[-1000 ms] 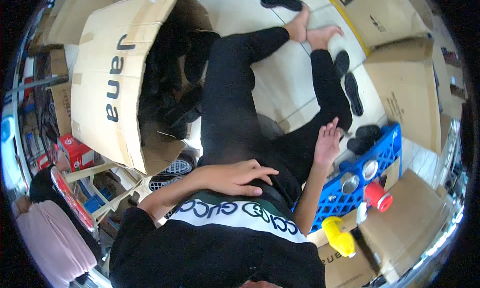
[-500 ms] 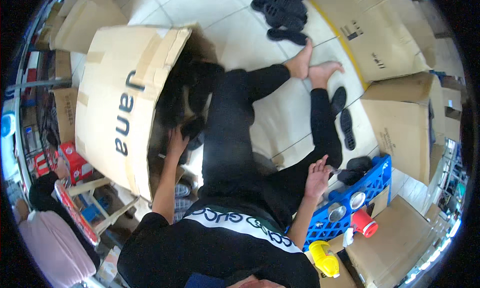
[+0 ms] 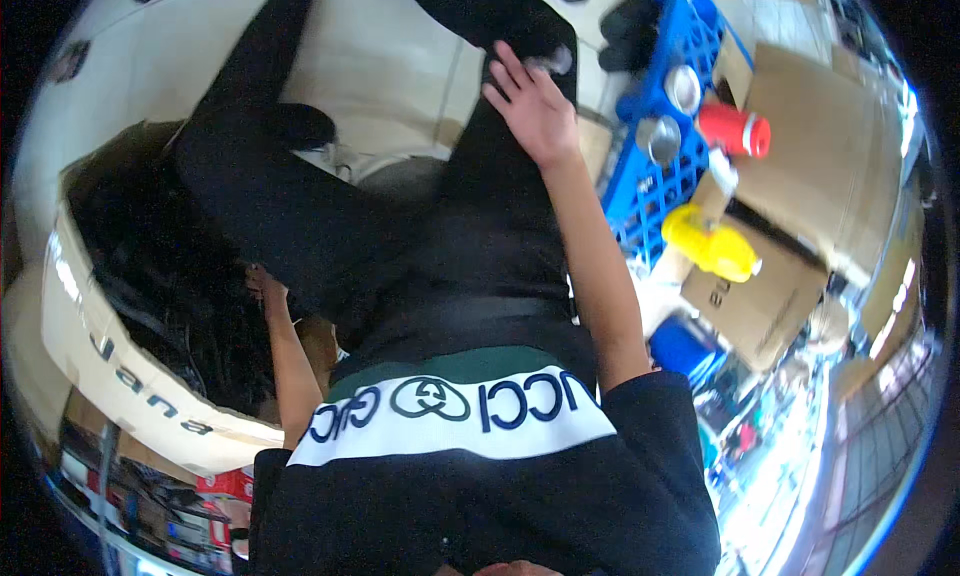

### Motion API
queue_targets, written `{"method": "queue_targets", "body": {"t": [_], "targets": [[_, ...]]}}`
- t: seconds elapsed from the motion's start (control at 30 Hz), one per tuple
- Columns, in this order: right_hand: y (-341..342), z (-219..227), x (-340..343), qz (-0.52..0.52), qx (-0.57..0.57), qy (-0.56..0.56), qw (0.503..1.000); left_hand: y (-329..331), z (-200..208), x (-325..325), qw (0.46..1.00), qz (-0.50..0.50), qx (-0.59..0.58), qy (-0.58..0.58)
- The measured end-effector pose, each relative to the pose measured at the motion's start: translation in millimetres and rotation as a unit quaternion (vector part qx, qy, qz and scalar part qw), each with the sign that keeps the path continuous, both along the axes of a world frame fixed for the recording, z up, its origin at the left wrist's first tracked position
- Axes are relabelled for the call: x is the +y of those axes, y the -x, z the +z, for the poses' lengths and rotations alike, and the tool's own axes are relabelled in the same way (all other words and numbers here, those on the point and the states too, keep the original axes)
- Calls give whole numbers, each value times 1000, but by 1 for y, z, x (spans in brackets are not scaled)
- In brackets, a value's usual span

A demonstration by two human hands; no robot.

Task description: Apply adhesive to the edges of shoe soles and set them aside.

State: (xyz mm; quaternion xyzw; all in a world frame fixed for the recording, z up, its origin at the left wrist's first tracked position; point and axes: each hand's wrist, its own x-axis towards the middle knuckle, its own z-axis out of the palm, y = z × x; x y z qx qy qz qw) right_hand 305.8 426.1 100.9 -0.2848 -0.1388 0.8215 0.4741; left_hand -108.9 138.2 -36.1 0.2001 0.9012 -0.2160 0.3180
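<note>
My left hand (image 3: 262, 284) is at the inner edge of a large cardboard box (image 3: 150, 416), beside my bent left leg. Its fingers are mostly lost against the dark contents, so whether it holds anything is unclear. Black items (image 3: 160, 276) fill the box; their shapes blur together, with a slight shine. My right hand (image 3: 540, 116) hovers over my right thigh, palm showing and fingers apart, slightly blurred. A small translucent or pale patch (image 3: 553, 60) shows by its fingertips; I cannot tell what it is. A black shoe (image 3: 305, 126) appears beyond my left knee.
To the right stands a blue plastic crate (image 3: 668, 106) with round metal-topped containers (image 3: 660, 138). Around it are a red cylinder (image 3: 735, 129), a yellow bottle (image 3: 710, 241) and cardboard boxes (image 3: 815, 156). Dark footwear (image 3: 630, 26) lies by the crate. A red package (image 3: 226, 484) sits behind the box.
The view has swung, showing more of the box's inside at lower left. My right hand has lifted from near the crate, fingers spread. My left hand stays at the box.
</note>
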Motion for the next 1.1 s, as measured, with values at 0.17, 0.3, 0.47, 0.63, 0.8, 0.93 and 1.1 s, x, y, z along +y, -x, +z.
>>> {"method": "queue_targets", "body": {"t": [0.17, 0.3, 0.47, 0.63, 0.8, 0.93, 1.1], "targets": [[4, -3, -1, 23, -6, -38, 999, -125, 160, 385, 520, 376, -543, -541], [3, 2, 1, 19, 6, -28, 999, -94, 88, 524, 423, 365, -616, -555], [8, 8, 0, 1, -52, 11, 999, -65, 47, 520, 393, 307, -662, -559], [8, 11, -2, -5, -21, 1, 1000, -74, 55, 549, 396, 264, -692, -543], [3, 6, -2, -9, 0, 7, 1000, -83, 82, 545, 391, 295, -726, -483], [-3, -4, -3, -11, 9, 23, 1000, -82, 214, 387, 515, 298, -585, -551], [-5, -1, 5, -15, 46, 37, 998, -49, 293, 126, 684, 302, -343, -569]]}}
